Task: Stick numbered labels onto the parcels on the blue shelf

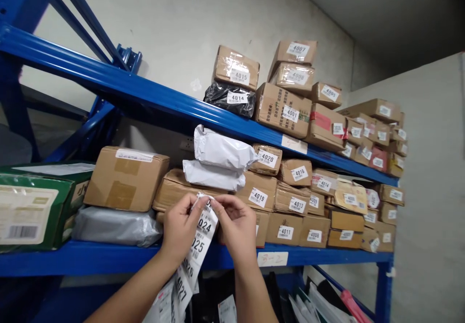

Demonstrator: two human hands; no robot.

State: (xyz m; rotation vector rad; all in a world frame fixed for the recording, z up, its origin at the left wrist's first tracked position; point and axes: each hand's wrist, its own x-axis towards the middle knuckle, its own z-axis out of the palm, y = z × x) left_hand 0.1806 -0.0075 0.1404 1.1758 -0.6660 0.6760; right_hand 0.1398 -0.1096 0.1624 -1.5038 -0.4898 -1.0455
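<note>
Parcel storeroom, with numbered cardboard boxes [272, 104] on blue racking [90, 71].

Label strip [198, 246] partly covered, green box [45, 207] cropped, far labels [385, 110] seemingly blurred

Room: over the blue beam [170, 101], left of box 4015 [236, 66] | Ahead: white parcels [223, 151] block my straight reach | Right: packed cartons [290, 201] wall me off | Left: brown carton [125, 177] bars me | Near: label strip [198, 248] dangles low before me
</note>
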